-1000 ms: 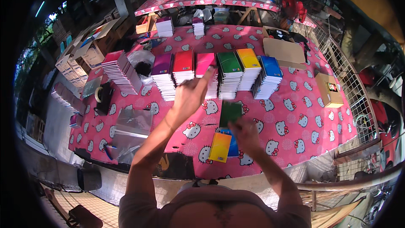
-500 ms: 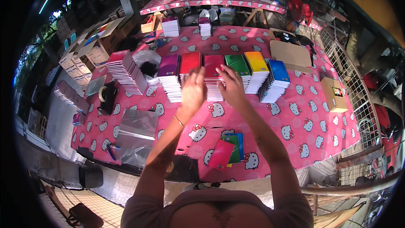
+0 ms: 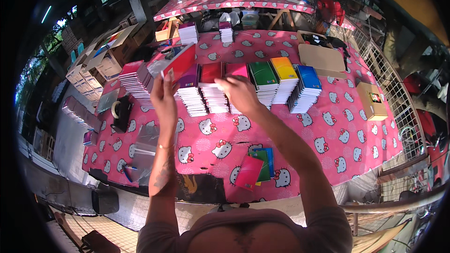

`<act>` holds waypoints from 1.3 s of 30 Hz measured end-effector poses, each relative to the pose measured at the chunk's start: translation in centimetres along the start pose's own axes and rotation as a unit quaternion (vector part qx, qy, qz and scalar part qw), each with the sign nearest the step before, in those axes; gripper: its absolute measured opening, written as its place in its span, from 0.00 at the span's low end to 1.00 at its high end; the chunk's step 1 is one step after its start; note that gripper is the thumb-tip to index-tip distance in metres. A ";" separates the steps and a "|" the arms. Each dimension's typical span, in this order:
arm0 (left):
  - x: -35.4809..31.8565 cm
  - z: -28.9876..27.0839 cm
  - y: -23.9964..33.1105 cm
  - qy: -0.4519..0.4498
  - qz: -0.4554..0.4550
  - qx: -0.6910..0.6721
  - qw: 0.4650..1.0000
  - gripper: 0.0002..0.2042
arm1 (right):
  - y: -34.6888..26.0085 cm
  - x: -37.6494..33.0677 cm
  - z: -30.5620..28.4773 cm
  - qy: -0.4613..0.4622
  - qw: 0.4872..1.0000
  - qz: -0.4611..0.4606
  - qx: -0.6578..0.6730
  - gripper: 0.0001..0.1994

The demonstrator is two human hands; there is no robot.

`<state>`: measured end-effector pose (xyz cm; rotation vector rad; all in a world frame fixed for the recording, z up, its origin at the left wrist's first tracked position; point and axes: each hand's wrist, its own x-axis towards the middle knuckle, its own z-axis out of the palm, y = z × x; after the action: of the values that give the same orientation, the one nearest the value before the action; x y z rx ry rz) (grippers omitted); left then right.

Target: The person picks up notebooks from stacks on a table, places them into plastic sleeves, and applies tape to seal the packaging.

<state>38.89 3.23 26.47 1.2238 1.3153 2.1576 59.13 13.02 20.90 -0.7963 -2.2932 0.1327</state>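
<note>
A red notebook (image 3: 182,59) is raised and tilted in my left hand (image 3: 164,94), above the purple notebook stack (image 3: 192,100). My right hand (image 3: 240,93) has its fingers curled together at the front of the red notebook stack (image 3: 215,100) and the pink notebook stack (image 3: 236,69). Whatever is between those fingers, if anything, is hidden. Farther right in the same row stand the green notebook stack (image 3: 264,73), the yellow notebook stack (image 3: 284,69) and the blue notebook stack (image 3: 307,78). Closer to me, a few notebooks (image 3: 249,172) lie fanned out, a pink one on top.
A tall pink-covered notebook stack (image 3: 136,82) leans at the left, near a tape dispenser (image 3: 121,112) and clear plastic bags (image 3: 144,143). Cardboard (image 3: 321,58) and a small carton (image 3: 370,100) lie right. Behind stand two more stacks and another table (image 3: 234,1) with a person.
My left hand has lifted a red notebook off the row and carried it up and left. My right hand has shifted left from the pink stack toward the red one.
</note>
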 end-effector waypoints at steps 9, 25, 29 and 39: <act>-29.2 -5.6 -7.6 -0.466 0.192 0.293 0.812 0.25 | -5.7 -35.6 0.9 -0.057 0.986 0.147 0.059 0.18; -5.6 18.5 -12.3 -0.372 0.369 0.406 0.749 0.23 | 17.3 -7.9 -6.1 0.066 0.934 0.178 -0.301 0.21; -3.6 17.3 -13.1 -0.354 0.335 0.337 0.805 0.13 | 13.6 -8.6 -9.0 0.191 0.953 0.192 -0.139 0.12; -20.6 -1.3 -6.4 -0.419 0.316 0.249 0.814 0.16 | 3.9 -32.5 2.6 -0.009 0.832 0.223 0.508 0.22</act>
<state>48.79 -7.59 10.57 2.7147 1.1410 1.1900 77.94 -2.31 -1.23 -0.6890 -1.6102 1.4316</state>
